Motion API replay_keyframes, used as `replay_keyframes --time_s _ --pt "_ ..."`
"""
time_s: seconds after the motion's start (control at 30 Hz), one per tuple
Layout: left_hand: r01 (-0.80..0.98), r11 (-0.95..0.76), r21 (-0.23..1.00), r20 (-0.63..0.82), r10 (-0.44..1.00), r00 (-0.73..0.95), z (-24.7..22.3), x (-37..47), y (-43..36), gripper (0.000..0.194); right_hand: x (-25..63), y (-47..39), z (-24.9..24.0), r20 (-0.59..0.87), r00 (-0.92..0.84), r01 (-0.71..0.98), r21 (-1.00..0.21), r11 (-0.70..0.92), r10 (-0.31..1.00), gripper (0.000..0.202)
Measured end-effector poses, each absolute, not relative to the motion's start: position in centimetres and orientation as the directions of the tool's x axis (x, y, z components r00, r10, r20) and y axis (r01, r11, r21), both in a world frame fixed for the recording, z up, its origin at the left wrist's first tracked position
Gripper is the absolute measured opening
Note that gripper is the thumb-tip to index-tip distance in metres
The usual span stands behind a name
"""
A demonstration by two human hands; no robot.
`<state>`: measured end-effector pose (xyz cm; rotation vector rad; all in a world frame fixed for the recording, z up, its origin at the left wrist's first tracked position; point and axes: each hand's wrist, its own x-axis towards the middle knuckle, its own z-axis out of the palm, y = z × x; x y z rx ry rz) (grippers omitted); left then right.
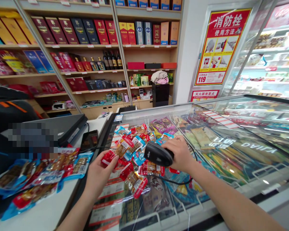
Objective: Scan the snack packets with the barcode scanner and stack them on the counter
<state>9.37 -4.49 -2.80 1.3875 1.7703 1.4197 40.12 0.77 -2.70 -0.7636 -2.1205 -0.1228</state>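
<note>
Pinched between the thumb and fingers of my left hand [101,168] is a red snack packet [122,146] with a clear window showing brown food. My right hand [180,152] is wrapped round a black barcode scanner [157,154], its head pointing left toward that packet. A black cable [180,183] curves below the scanner. Under and between my hands, a loose pile of small red and blue snack packets [135,183] lies on the glass top of a chest freezer [168,205]. Fingers of both hands are partly hidden by what they hold.
Larger snack packs [80,165] are heaped on the white counter [45,215] at left, near a black phone [89,140] and a dark screen device [72,128]. Frozen goods show through the freezer glass. Behind stand shelves [91,75] of boxes and bottles, and a fire-hydrant poster [223,46].
</note>
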Motion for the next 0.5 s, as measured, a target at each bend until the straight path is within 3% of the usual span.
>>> replay_keyframes --time_s 0.2,0.5 --pt "0.562 -0.109 0.82 0.346 0.876 -0.336 -2.78 8.8 -4.54 0.04 40.01 0.61 -2.79 0.718 -0.515 0.552 -0.139 0.822 0.468 0.017" --pt "0.64 -0.128 0.757 0.385 0.879 -0.28 -2.52 8.85 -4.59 0.034 40.04 0.65 -2.83 0.685 -0.544 0.56 -0.133 0.818 0.484 0.018"
